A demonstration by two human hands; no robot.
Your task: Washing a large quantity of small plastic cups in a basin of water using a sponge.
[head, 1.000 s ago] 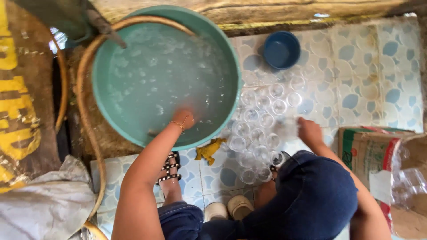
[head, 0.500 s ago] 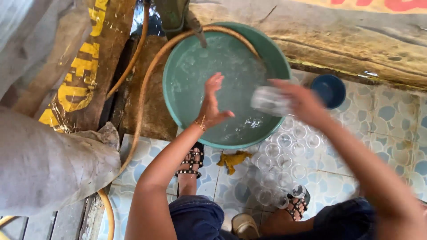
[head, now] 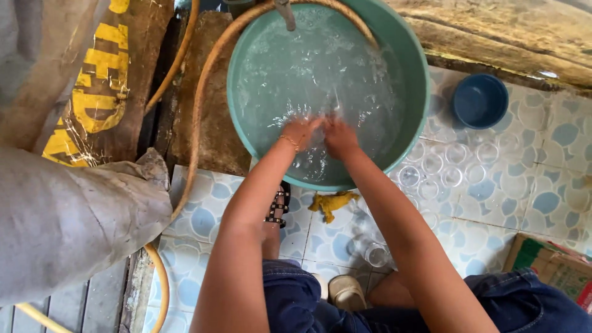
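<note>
both hands (head: pixel 320 134) now down in the basin (head: pixel 412 123) water, no longer raised

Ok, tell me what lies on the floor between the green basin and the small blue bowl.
In the head view, clear glass cups stand on the tiled floor between the green basin and the small blue bowl.

Hands (head: pixel 320 132) in basin (head: pixel 419 92); perhaps touching

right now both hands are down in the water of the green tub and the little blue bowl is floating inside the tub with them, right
Not quite. The left hand and right hand are indeed in the water of the green tub, but the small blue bowl is not floating in it. The head view shows it standing outside the tub on the tiled floor, beside the clear glasses.
</note>
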